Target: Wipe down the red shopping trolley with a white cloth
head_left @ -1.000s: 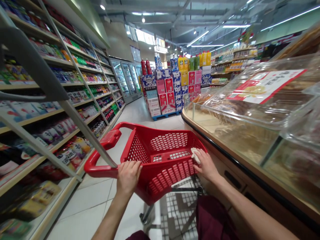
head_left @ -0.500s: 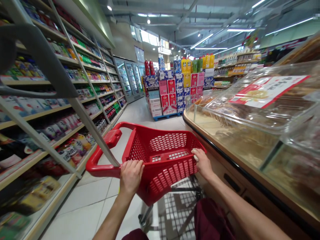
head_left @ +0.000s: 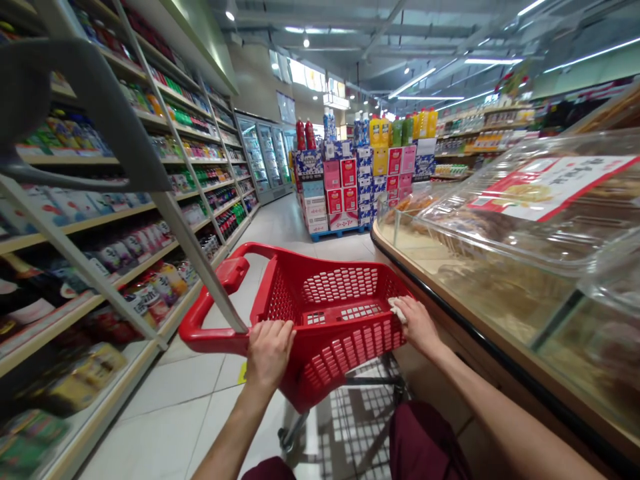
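Observation:
A red plastic shopping cart (head_left: 340, 270) with a perforated basket stands crosswise before me, its handle loop to the left. My left hand (head_left: 270, 347) is closed over the basket's near rim, right beside a slanting grey pole (head_left: 213, 277). At the right end of that rim is my right hand (head_left: 417, 323), fingers closed on a small white wad (head_left: 397, 308) that looks like tissue or cloth. The wad rests against the rim; much of it is hidden under my fingers. No goods show inside the basket.
Drink shelves (head_left: 165, 160) line the left side. A glass-edged display counter (head_left: 480, 293) with clear plastic food boxes (head_left: 530, 200) runs close along the right. Farther ahead stand stacked drink cartons (head_left: 343, 193) on a blue pallet and glass-door fridges (head_left: 267, 150).
My right hand has slid slightly rightward along the rim, and more of the white wad shows. My left hand keeps its place on the cart. The whole view has shifted a little.

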`<state>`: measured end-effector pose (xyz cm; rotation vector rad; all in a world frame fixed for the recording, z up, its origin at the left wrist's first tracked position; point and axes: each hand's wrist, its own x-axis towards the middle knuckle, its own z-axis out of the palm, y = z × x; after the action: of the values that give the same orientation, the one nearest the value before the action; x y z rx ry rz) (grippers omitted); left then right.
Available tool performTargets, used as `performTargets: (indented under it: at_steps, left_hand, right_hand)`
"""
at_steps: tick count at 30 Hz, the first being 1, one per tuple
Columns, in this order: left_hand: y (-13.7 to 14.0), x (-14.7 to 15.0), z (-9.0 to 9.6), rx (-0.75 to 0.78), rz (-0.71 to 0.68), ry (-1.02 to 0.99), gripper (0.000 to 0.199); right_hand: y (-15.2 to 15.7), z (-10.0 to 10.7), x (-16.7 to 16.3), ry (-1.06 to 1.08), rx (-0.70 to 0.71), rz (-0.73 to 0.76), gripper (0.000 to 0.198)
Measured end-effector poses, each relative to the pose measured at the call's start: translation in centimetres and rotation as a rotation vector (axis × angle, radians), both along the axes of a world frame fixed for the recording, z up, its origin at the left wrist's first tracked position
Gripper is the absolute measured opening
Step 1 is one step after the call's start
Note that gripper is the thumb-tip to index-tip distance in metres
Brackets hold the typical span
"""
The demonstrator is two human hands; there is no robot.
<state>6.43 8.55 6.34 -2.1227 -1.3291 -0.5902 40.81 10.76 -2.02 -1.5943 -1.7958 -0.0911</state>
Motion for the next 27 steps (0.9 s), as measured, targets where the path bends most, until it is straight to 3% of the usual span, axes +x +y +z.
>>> performTargets:
  at_steps: [3, 8, 10, 13, 17, 19, 23, 25, 27]
  left_hand:
    - [0.1, 0.0, 0.0, -0.002, -0.008, -0.018, 0.022]
    - [0.1, 0.0, 0.0, -0.009, -0.016, -0.037, 0.022]
    - [0.1, 0.0, 0.0, 0.003, -0.01, -0.032, 0.022]
    - [0.1, 0.0, -0.1, 0.007, -0.004, -0.027, 0.022]
    - [0.4, -0.2, -0.1, -0.006, 0.0, -0.016, 0.022]
    - [0.4, -0.3, 0.0, -0.01, -0.001, -0.011, 0.022]
    - [0.3, -0.3, 0.0, -0.008, -0.002, -0.015, 0.021]
    - [0.3, -0.2, 0.1, -0.005, -0.003, -0.015, 0.021]
    - [0.2, -0.2, 0.1, -0.004, -0.002, -0.015, 0.021]
  right_hand:
    - [-0.7, 0.4, 0.3, -0.177, -0.075, -0.028, 0.056]
    - [-0.2, 2.0, 3.2, -0.15, -0.211, 0.072, 0.042]
    - [0.1, 1.9, 3.4, -0.106, -0.197, -0.005, 0.039]
    - [-0.2, 1.1, 0.0, -0.024, -0.11, -0.076, 0.043]
    - [-1.0, 0.6, -5.2, -0.019, 0.028, 0.184, 0.046]
    - [-1.2, 1.0, -4.6, -0.002, 0.046, 0.222, 0.044]
    - [-1.0, 1.7, -0.9, 0.047, -0.029, 0.025, 0.047]
    - [-0.9, 1.5, -1.3, 0.048, -0.034, -0.008, 0.049]
    - [-0.8, 1.1, -3.0, 0.026, -0.014, 0.05, 0.051]
